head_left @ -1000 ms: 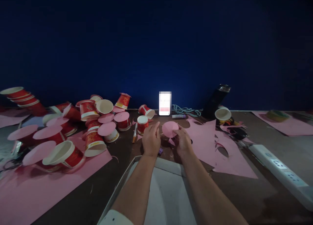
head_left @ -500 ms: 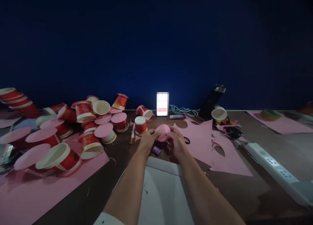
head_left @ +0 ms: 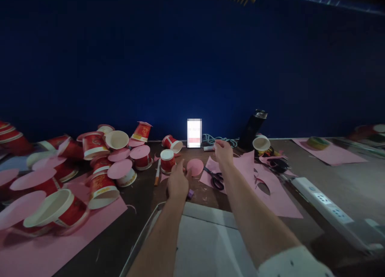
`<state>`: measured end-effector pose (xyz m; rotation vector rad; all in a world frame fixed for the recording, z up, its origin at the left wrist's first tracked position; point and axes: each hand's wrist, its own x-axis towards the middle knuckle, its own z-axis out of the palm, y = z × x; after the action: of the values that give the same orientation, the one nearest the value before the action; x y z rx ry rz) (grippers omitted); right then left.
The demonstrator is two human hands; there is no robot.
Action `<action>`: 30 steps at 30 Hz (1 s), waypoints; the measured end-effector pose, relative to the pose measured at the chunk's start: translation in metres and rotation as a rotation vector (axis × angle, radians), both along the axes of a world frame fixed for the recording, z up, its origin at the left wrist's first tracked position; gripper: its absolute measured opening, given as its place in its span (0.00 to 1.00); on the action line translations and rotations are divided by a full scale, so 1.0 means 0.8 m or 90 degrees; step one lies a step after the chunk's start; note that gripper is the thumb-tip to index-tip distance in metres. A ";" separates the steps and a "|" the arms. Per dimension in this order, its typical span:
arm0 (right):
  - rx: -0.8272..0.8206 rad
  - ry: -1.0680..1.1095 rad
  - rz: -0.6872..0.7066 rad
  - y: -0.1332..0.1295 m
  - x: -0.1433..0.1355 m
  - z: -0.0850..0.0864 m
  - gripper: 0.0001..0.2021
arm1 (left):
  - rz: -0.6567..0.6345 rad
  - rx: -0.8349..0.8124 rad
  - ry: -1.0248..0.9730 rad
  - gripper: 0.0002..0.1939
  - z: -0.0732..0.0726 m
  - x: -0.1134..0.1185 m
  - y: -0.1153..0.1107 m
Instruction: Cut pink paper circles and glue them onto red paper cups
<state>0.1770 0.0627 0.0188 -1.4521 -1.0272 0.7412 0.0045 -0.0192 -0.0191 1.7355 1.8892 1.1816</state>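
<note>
A pink paper disc (head_left: pixel 195 167) lies on the dark table just right of my left hand (head_left: pixel 178 180). That hand is open, its thumb and index finger apart near the disc's edge. Close behind it stands a red paper cup (head_left: pixel 167 161). My right hand (head_left: pixel 224 150) reaches toward the back of the table, its fingers closed around the right end of a glue stick (head_left: pixel 208 148), which they hide. A small purple cap (head_left: pixel 190 194) sits near my left wrist. Black-handled scissors (head_left: pixel 215 180) rest on cut pink paper beneath my right forearm.
Several red paper cups with pink discs crowd the left, one a tipped cup (head_left: pixel 57 209). A lit phone screen (head_left: pixel 194 133) stands at the back wall beside a pale cord (head_left: pixel 231 142). Rightward are a black flask (head_left: pixel 252 128), cut pink paper (head_left: pixel 279 197) and a power strip (head_left: pixel 323 199).
My left hand has let go of the pink disc, now down on the table. My right hand has moved away from it, back to the glue stick. The scissors are uncovered.
</note>
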 end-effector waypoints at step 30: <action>0.127 0.268 0.084 -0.070 -0.023 0.048 0.18 | 0.170 -0.069 -0.007 0.46 0.018 -0.058 0.038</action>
<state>0.1589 0.0066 0.0576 -1.0076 -0.8461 0.9625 -0.0423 0.0113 -0.0045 1.4524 2.1862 1.1487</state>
